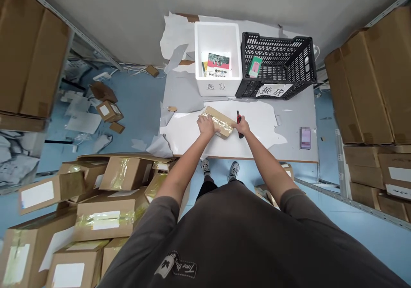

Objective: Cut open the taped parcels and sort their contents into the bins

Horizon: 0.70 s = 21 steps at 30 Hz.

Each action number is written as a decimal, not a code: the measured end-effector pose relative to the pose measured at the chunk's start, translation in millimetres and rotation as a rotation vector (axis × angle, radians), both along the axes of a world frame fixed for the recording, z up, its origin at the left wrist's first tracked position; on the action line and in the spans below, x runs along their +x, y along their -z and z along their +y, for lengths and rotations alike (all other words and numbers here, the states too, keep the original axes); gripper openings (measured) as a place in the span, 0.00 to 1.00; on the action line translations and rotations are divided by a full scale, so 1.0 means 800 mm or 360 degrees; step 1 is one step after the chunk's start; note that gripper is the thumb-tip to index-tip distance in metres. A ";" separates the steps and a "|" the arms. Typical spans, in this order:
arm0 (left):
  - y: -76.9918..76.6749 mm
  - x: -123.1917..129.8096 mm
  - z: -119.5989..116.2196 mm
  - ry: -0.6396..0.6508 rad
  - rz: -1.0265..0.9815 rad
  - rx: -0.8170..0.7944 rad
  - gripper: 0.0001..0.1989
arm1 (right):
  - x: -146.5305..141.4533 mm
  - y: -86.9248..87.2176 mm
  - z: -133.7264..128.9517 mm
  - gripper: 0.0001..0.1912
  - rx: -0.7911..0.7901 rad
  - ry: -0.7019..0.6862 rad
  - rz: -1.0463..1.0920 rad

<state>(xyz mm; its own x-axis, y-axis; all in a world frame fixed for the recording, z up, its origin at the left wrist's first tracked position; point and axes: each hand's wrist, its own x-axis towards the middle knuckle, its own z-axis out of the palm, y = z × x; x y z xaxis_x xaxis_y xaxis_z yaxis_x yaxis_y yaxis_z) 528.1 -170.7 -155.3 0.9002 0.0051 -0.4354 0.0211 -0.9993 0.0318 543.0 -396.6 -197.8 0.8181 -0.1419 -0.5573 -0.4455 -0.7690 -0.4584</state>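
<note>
A small cardboard box [215,116], sealed with shiny tape, lies slightly turned on the white-covered table [189,144]. My left hand [207,126] grips its left end, fingers over the top. At the box's right end is my right hand [243,126], closed around a red and black box cutter [239,117]. The thumb side of that hand touches the box's corner. Whether the cutter's blade is out is too small to tell.
Behind the box stand a white foam bin [218,87] with booklets and a black plastic crate [276,92] holding a green-and-pink item. A blurred phone [305,138] lies at right. Taped cartons [105,219] are piled at lower left; large boxes [369,87] stand at right.
</note>
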 end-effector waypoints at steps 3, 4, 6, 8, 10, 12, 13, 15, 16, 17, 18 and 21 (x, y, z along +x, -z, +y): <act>-0.005 0.016 0.006 0.0224 -0.0011 -0.0147 0.40 | 0.030 0.002 0.004 0.37 0.0009 -0.0072 0.0039; -0.005 0.019 0.010 0.0348 0.0013 -0.0220 0.34 | 0.039 0.005 0.010 0.38 0.0032 -0.0091 0.0043; -0.002 0.022 0.022 0.0537 0.0062 -0.0329 0.29 | 0.054 0.010 0.027 0.39 0.0077 -0.0128 0.0033; 0.003 0.022 0.036 0.0589 0.0072 -0.0339 0.32 | 0.066 0.016 0.046 0.40 0.0101 -0.0166 0.0013; 0.010 0.022 0.047 0.0584 0.0063 -0.0284 0.37 | 0.075 0.019 0.061 0.42 0.0096 -0.0189 0.0008; 0.016 0.025 0.052 0.0603 0.0056 -0.0247 0.38 | 0.081 0.020 0.070 0.43 0.0072 -0.0199 0.0021; 0.018 0.028 0.051 0.0609 0.0050 -0.0242 0.38 | 0.082 0.020 0.072 0.44 0.0062 -0.0201 0.0025; 0.018 0.035 0.043 0.0600 0.0053 -0.0231 0.35 | 0.083 0.018 0.073 0.44 0.0058 -0.0205 0.0024; 0.017 0.039 0.038 0.0589 0.0059 -0.0216 0.34 | 0.082 0.017 0.073 0.44 0.0060 -0.0205 0.0022; 0.015 0.042 0.033 0.0582 0.0063 -0.0197 0.33 | 0.080 0.015 0.073 0.44 0.0061 -0.0203 0.0021; 0.013 0.044 0.028 0.0588 0.0063 -0.0183 0.32 | 0.078 0.014 0.073 0.44 0.0058 -0.0200 0.0023; 0.008 0.039 0.021 0.0636 0.0012 -0.0217 0.33 | 0.072 0.010 0.076 0.42 0.0038 -0.0192 0.0028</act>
